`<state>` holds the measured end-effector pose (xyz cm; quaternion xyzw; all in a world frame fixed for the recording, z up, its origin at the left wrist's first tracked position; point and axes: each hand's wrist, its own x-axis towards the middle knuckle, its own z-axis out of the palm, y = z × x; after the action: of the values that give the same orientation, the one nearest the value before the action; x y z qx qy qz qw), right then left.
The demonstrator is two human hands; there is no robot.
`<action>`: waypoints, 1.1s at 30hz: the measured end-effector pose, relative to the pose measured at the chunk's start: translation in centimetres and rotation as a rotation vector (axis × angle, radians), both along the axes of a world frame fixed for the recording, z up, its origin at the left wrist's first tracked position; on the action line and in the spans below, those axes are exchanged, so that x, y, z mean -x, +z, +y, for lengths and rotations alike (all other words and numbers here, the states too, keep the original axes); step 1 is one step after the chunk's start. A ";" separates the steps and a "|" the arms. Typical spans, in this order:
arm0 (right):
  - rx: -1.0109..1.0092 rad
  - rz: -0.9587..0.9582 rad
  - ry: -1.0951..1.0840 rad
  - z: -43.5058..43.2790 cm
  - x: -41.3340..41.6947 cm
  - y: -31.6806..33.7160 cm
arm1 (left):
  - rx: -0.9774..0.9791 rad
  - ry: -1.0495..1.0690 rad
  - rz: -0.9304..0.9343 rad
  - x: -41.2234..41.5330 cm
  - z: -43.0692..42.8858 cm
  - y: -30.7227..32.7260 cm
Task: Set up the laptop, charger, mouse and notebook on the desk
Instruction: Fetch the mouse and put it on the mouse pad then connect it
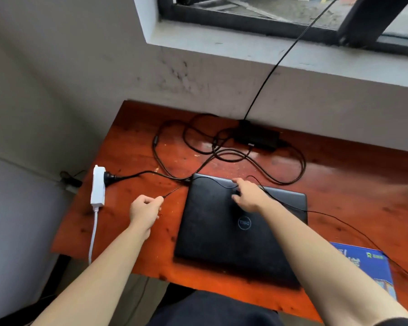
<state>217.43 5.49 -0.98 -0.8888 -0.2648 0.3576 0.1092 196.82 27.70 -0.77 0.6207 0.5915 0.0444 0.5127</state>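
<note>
A closed black laptop (212, 231) lies on the reddish wooden desk (351, 184) in front of me. My right hand (250, 195) rests on the lid's far edge, fingers curled around a thin black cable (339, 220) that trails off to the right. My left hand (145, 211), left of the laptop, pinches a thin dark cable end (171, 192). The black charger brick (254, 138) sits at the back by the wall, its cords looped over the desk. A blue notebook (375, 267) lies at the lower right, partly hidden by my right arm. No mouse is visible.
A white power strip (98, 187) lies at the desk's left edge with a black plug (110, 177) in it and a white lead hanging down. A black cord (280, 60) rises from the charger to the window ledge. The wall stands behind the desk.
</note>
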 end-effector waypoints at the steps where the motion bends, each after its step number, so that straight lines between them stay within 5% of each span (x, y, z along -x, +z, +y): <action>1: -0.014 0.017 -0.032 -0.2 0.5 -0.3 | 0.017 0.003 -0.006 -0.1 0.1 -0.1; 11: -0.186 -0.010 -0.384 -4.0 5.6 0.5 | 0.170 -0.147 -0.042 -2.1 -1.5 -1.2; 20: 0.001 -0.098 -0.746 -17.2 10.8 1.0 | 0.164 -0.673 -0.054 -9.3 -10.7 -1.6; 27: 0.034 -0.309 -1.260 -30.2 12.9 1.3 | 0.005 -1.089 -0.108 -12.5 -21.8 0.0; 33: -0.151 -0.230 -1.873 -39.7 12.1 -0.4 | -0.088 -1.301 -0.054 -14.8 -32.0 0.2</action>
<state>205.35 -34.25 -1.34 -0.7602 0.5249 0.0168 0.3824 211.58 -4.33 -0.60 0.8712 0.0796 -0.2352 0.4235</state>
